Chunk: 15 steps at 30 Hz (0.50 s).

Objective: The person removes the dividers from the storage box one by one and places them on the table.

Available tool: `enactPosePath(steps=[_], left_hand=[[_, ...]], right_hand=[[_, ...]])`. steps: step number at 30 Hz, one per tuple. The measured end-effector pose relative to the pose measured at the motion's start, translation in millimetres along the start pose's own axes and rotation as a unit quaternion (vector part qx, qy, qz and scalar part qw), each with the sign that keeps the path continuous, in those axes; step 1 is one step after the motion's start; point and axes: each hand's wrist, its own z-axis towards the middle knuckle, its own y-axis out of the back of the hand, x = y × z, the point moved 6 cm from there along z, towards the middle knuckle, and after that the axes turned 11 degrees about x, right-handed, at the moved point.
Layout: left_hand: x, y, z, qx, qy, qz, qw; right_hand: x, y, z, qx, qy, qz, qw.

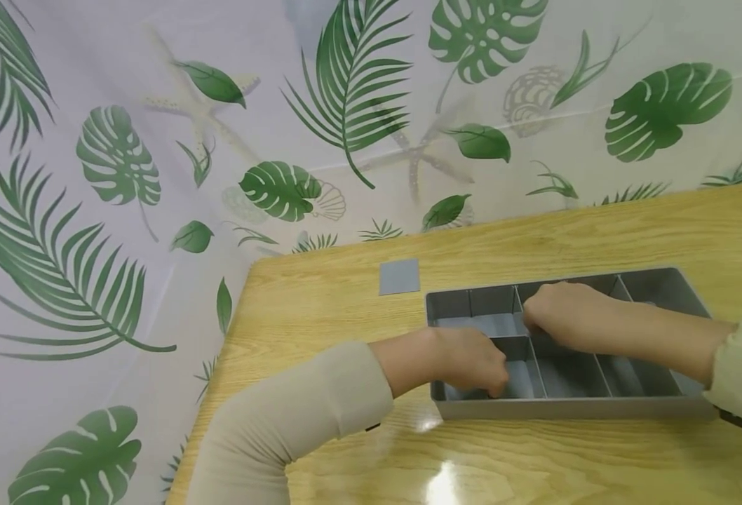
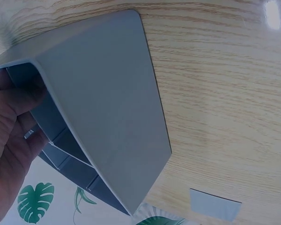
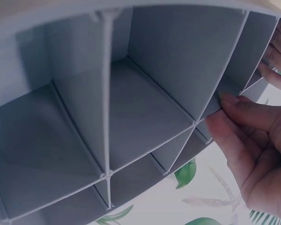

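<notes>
A flat grey square [image 1: 399, 277] lies near the grey compartmented tray [image 1: 573, 409] on a yellow wood-grain table [image 1: 320, 308]. Inside, the right hand [image 1: 563, 315] pinches a thin grey divider [image 3: 150, 149]; the left hand [image 1: 468, 359] is curled, its hold unclear.

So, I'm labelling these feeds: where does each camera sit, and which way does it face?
Head: worn on the head, facing forward and down at the divided gray tray; left hand, right hand and both sleeves show.
Left wrist: worn there, facing the tray's outer wall and the table; the left hand shows at the left edge.
Right wrist: worn there, looking into the tray's compartments; the right hand shows, fingers of the left beyond it.
Shared: head and left wrist both show the flat gray square.
</notes>
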Motion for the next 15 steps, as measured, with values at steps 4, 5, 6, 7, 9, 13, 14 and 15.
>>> enactPosePath(steps=[4, 5, 6, 7, 9, 13, 14, 15], left_hand=[[0.1, 2.1, 0.0, 0.006, -0.005, -0.001, 1.0000], [0.2, 3.1, -0.2, 0.009, -0.004, 0.001, 1.0000], [0.2, 4.0, -0.5, 0.012, -0.005, 0.003, 0.9999], [0.3, 5.0, -0.8, 0.015, -0.005, 0.003, 0.9999], [0.1, 7.0, -1.6, 0.020, -0.004, 0.003, 0.9998], [-0.9, 8.1, -4.1, 0.017, -0.008, 0.001, 0.9998], [-1.1, 8.0, -4.8, 0.015, -0.009, 0.002, 0.9999], [-1.5, 7.8, -5.6, 0.010, -0.011, 0.004, 0.9999]], right_hand=[[-1.2, 0.8, -1.7, -0.011, 0.011, 0.014, 0.9998], [-1.3, 0.9, -2.0, -0.013, 0.011, 0.013, 0.9998], [-1.4, 1.1, -2.1, -0.014, 0.012, 0.012, 0.9998], [-1.4, 1.2, -2.3, -0.015, 0.012, 0.011, 0.9998], [-1.1, 1.1, -2.4, -0.014, 0.014, 0.008, 0.9998], [0.4, 1.2, -2.1, -0.013, 0.022, 0.005, 0.9997], [0.9, 1.3, -1.9, -0.013, 0.026, 0.005, 0.9996], [1.2, 1.3, -1.5, -0.013, 0.028, 0.002, 0.9995]])
